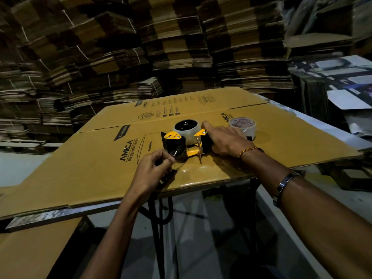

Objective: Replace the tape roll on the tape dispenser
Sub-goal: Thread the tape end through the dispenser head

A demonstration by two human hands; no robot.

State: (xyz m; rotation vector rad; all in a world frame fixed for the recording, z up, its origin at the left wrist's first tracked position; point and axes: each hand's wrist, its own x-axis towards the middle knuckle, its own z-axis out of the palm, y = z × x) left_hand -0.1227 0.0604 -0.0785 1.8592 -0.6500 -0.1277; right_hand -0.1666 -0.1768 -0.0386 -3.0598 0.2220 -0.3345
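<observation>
A yellow and black tape dispenser (177,140) lies on its side on a flattened cardboard box (100,158). A clear tape roll (186,130) sits on its black hub. My left hand (155,168) pinches the loose clear end of the tape (177,156) at the dispenser's front, near the roller and blade. My right hand (223,137) presses down on the dispenser's handle, covering it, with the index finger stretched beside the roll. A second tape roll (242,124) with red print on its core stands on the cardboard just right of my right hand.
The cardboard lies over a light table (332,127) with black metal legs (159,214). Tall stacks of flattened cartons (120,57) fill the wall behind. White printed boxes (342,81) are piled at the right. Another cardboard sheet (30,250) sits low at the left.
</observation>
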